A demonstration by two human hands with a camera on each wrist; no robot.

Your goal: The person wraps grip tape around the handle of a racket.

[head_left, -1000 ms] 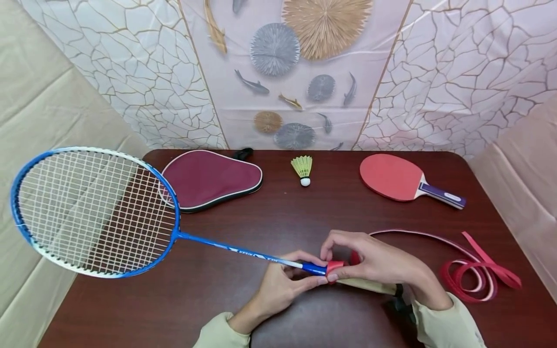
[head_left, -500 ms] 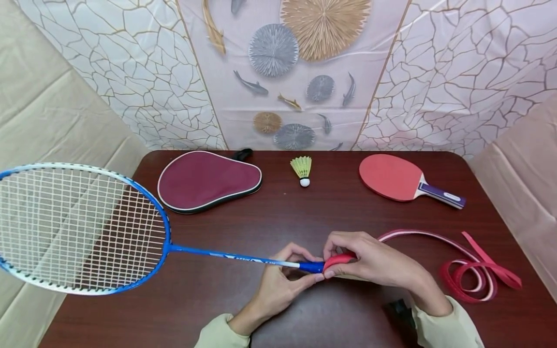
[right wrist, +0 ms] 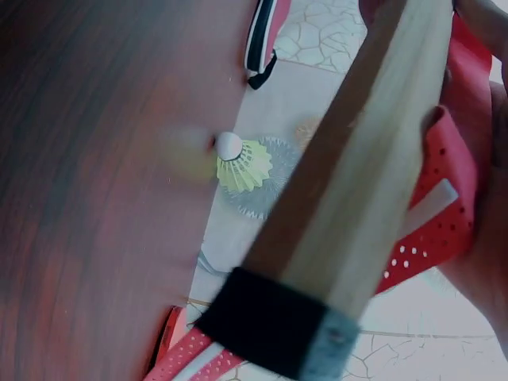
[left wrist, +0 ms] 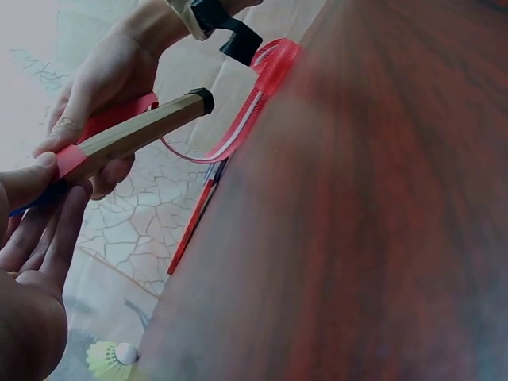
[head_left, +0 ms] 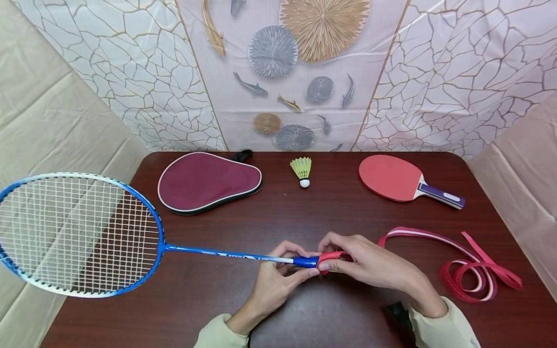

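A blue and white badminton racket [head_left: 196,250] is held across the table, its strung head out to the left. My left hand [head_left: 271,285] pinches it around the blue cone [head_left: 305,262] at the top of the handle. With thumb and fingers, my right hand [head_left: 370,263] holds red grip tape [head_left: 331,255] against the handle just beside that cone. In the left wrist view, a band of tape circles the upper end of the bare wooden handle [left wrist: 143,135], which ends in a black cap [left wrist: 206,101]. Perforated tape [right wrist: 448,198] loops beside the wood in the right wrist view.
The tape's long tail [head_left: 491,265] curls on the table [head_left: 278,217] at right. Along the back lie a maroon paddle case [head_left: 209,181], a yellow shuttlecock [head_left: 302,169] and a red table tennis paddle [head_left: 389,177]. A dark wrist device [left wrist: 238,40] sits at my right cuff.
The racket head has swung left and down, and both hands have shifted slightly left. The tape between my right fingers has passed around the handle, and its loose run has lifted near the hand.
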